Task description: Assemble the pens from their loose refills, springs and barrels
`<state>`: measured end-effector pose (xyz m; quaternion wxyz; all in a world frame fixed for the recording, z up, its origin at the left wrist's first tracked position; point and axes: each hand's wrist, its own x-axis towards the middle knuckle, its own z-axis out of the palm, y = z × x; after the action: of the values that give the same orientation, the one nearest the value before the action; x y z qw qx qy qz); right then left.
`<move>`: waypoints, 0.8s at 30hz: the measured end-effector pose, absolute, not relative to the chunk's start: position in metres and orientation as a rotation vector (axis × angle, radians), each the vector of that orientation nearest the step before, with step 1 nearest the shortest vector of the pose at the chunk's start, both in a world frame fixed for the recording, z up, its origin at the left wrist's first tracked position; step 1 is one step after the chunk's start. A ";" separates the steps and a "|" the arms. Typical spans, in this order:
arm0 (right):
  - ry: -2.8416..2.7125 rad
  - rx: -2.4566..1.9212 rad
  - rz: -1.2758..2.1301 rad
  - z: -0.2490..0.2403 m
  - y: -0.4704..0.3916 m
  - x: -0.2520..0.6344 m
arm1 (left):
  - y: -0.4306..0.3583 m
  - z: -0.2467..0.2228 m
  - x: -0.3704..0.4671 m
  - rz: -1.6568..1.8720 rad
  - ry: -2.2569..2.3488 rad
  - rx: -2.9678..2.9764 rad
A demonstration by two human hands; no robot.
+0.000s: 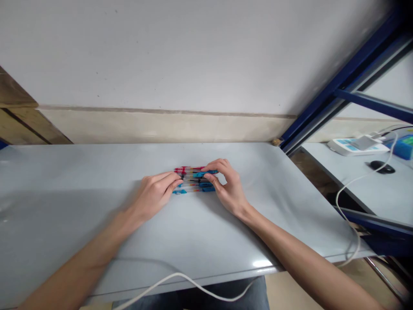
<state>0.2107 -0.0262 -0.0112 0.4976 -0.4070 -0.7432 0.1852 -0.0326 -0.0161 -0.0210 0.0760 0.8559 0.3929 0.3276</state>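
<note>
Several pens lie side by side in a row, pointing left to right on the grey table (129, 275). A red pen (184, 169) is farthest from me, and a blue pen (189, 191) is nearest. Between them are a light blue pen (198, 175) and a dark pen (194, 180). My left hand (156, 192) is closed at the left ends, thumb and fingers around the dark pen's tip. At the right ends, my right hand (231, 189) has thumb and forefinger closed on the light blue pen. My fingers hide parts of several pens.
A white cable (176, 275) crosses the table's front edge; another cable (338, 193) hangs at the right. A blue metal frame (309, 107) stands on the right. Beyond it, a side table holds a white device (346, 147) and a black mouse (382, 167). A wall backs the table.
</note>
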 end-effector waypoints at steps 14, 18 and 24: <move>-1.859 -0.944 0.503 -0.011 -0.027 0.210 | -0.018 -0.020 -0.032 0.954 1.102 2.584; -1.945 -0.863 0.468 -0.013 -0.030 0.208 | -0.019 -0.021 -0.031 0.889 1.141 2.591; -1.932 -0.773 0.438 -0.011 -0.038 0.201 | -0.030 -0.018 -0.014 0.763 1.201 2.644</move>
<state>0.2007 -0.0383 -0.0107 0.4861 -0.3178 -0.7940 0.1799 -0.0141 -0.0301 -0.0175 0.0697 0.8784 0.3990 0.2535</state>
